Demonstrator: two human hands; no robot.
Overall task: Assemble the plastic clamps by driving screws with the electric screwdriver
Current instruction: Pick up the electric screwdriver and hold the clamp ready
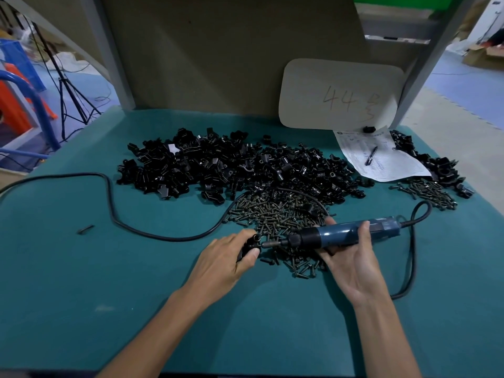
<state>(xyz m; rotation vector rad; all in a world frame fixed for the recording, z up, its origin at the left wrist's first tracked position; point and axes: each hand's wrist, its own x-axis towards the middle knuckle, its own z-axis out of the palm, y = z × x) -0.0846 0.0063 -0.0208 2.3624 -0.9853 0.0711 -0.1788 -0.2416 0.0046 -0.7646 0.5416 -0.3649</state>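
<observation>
My left hand (227,256) grips a small black plastic clamp (248,246) just above the green table. My right hand (351,257) holds the blue electric screwdriver (346,232) lying sideways, its bit tip pointing left and touching the clamp's screw hole. A pile of dark screws (275,214) lies under and behind the tool. A large heap of black clamp parts (231,165) spreads across the middle of the table.
The screwdriver's black cable (109,203) loops across the left of the table and round the right side. At back right lie a paper sheet with a pen (371,156), more clamps (436,165), more screws (428,190) and a card marked 44 (341,96). One loose screw (86,229) lies at left.
</observation>
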